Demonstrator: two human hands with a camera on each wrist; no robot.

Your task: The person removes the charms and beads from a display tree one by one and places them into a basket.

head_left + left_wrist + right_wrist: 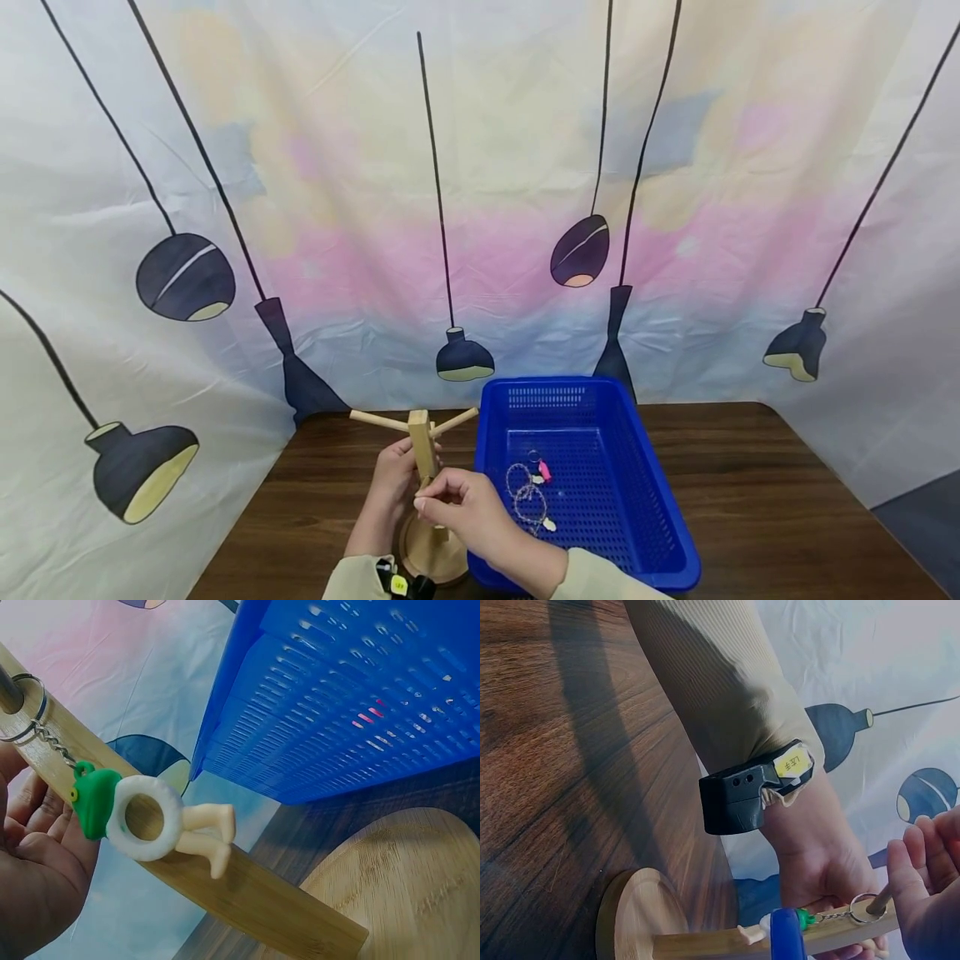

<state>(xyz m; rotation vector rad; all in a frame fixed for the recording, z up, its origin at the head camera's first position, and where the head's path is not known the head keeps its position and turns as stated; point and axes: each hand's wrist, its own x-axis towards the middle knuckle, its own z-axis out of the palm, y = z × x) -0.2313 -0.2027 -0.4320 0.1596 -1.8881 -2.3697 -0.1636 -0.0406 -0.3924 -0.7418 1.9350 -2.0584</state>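
A wooden stand [423,442] with side pegs and a round base [420,554] stands upright on the table. My left hand [393,479] grips its post from behind. My right hand [476,512] is in front, with thumb and index fingertips pinching the end of a short wooden peg [880,900]. Round that peg hangs the metal ring of a keychain [146,817], which has a green frog head, a white ring-shaped body and pale legs. In the left wrist view the keychain lies against the post beside the fingers of my left hand [49,855].
A blue plastic basket [663,508] stands right beside the stand. Inside lie beaded loops [529,502] with small charms and a pink keychain [544,472]. Dark wooden tabletop [757,500] extends to the right. A printed cloth [525,167] hangs behind.
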